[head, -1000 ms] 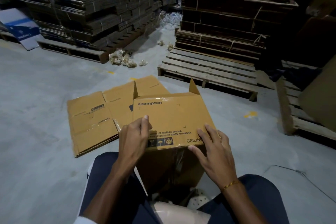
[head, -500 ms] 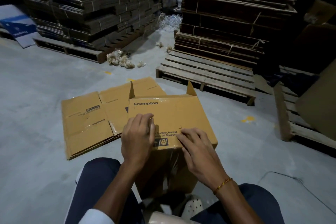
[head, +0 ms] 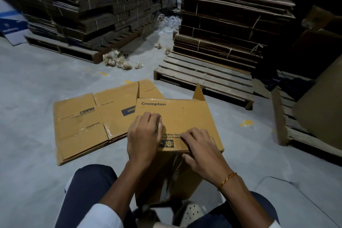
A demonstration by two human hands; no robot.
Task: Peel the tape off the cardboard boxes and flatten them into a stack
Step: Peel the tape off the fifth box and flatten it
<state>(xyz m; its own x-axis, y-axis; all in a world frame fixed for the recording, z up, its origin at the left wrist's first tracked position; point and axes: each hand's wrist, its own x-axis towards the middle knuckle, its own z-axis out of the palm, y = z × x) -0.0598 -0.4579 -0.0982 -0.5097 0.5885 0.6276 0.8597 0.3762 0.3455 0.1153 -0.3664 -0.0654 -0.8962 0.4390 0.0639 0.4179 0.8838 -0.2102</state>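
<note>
I am looking down at my two hands working on one brown cardboard box with the word Crompton printed on it. The box is standing between my knees, with its top side facing up at me. My left hand is curled on the top of the box, its fingers bent in tight; I cannot tell if they are pinching any tape. My right hand is just beside it, lying on the near edge of the box with its fingertips pressing down on the printed words, holding nothing that I can see. One thin gold band is sitting on my right wrist. Past my left hand, one low stack of flat brown cardboard boxes is lying on the grey floor, touching the far left corner of the box. Far beyond my right hand, one bare wooden pallet is resting on the floor.
</note>
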